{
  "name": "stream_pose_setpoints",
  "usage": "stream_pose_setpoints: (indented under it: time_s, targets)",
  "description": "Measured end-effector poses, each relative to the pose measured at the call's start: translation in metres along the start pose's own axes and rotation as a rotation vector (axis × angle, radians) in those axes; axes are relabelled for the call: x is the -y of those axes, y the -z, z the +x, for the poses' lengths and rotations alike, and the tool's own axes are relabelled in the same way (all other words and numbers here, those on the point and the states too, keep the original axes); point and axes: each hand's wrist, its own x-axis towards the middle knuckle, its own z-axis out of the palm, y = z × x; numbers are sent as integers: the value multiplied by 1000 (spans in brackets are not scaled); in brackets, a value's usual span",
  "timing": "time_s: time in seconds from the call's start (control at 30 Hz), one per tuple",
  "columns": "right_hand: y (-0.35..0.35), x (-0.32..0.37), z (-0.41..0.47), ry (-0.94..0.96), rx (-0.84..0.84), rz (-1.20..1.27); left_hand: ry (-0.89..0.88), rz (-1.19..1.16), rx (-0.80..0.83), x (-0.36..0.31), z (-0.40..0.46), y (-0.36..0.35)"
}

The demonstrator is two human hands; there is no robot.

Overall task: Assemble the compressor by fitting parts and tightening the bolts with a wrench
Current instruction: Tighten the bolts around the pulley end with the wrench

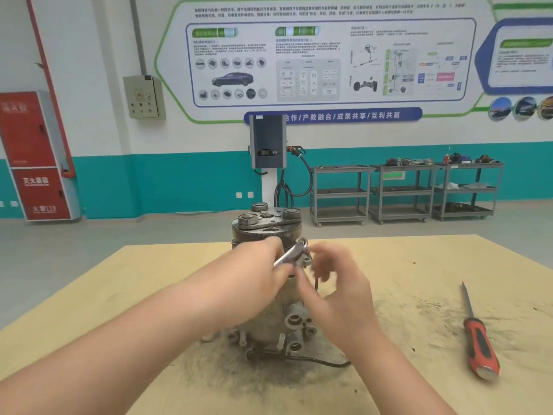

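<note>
L hand (263, 265) clamped on wrench (291, 253) at compressor (266, 232) – R hand (335, 283) blurred, grip can't tell; cabinet (36, 157) reads "119".

One compressor (266, 283) standing on the counter (419, 265), and one wrench (291, 253) up against it. Two hands in there: left (260, 265) and right (335, 283). One red-handled screwdriver (478, 339) lying off to the side. Back by the wall, three grey carts (339, 194) in a row, one charging unit (267, 145), one red cabinet (33, 157).
</note>
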Motion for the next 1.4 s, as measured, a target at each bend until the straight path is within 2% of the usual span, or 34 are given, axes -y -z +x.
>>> stream_pose_setpoints:
  time_s: [0.07,0.13,0.23,0.3,0.37,0.5,0.67,0.93,1.2,1.33,1.4]
  targets:
    - [4,-9,-4,-341,36,59,73,115,-5,13,-4,12]
    - [6,-23,-8,-645,256,101,20,148,32,16,-6,9]
    - [3,-43,-14,-806,565,295,139,-146,100,27,-11,14]
    - [-1,-54,-20,-801,653,451,183,-284,122,29,-18,10]
    - [-3,-62,-24,-791,654,490,223,-347,86,28,-19,5]
    - [-5,-59,-25,-833,624,449,245,-241,-48,26,-14,-1]
    - [-9,-53,-27,-760,594,363,154,-332,42,23,-9,-5]
    - [-11,-57,-30,-739,603,396,158,64,-11,16,7,-8]
    - [-11,-60,-31,-723,596,379,243,368,-42,0,18,-3]
    - [-11,-59,-32,-735,587,325,288,424,-158,-23,9,-9]
    - [-12,-60,-33,-742,586,313,326,442,-124,-39,5,-13]
